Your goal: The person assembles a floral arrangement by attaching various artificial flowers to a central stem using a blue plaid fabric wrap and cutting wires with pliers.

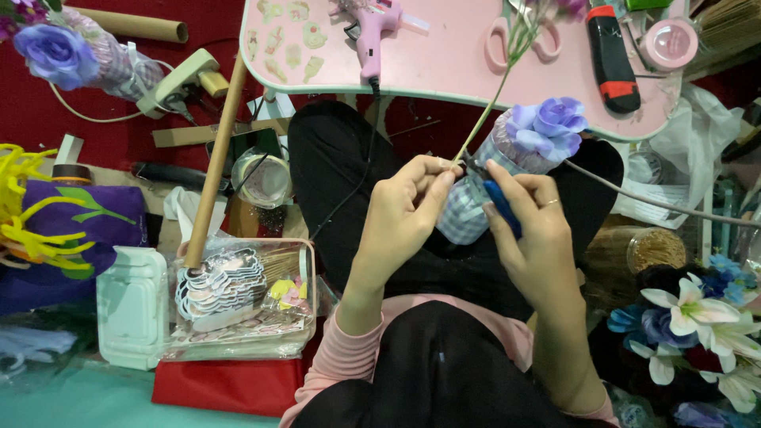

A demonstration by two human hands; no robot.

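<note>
Green wire stem (483, 111) runs from the pinched fingertips of the left hand (404, 210) up and right across the near edge of the pink table (444, 71); its far end is cut off at the frame's top. The right hand (531, 230) is closed around blue-handled pliers (501, 206), whose tip meets the stem just beside the left thumb. Behind both hands lies a checked paper wrap (468, 214) topped by a purple rose (548, 127), largely hidden by the fingers. Little open room remains between the hands and the table edge. On the table lie a pink glue gun (372, 32) and pink scissors (515, 40), partly cut off. At near left, a clear plastic bag (246, 309) holds stickers and small cutouts, hard to make out.
</note>
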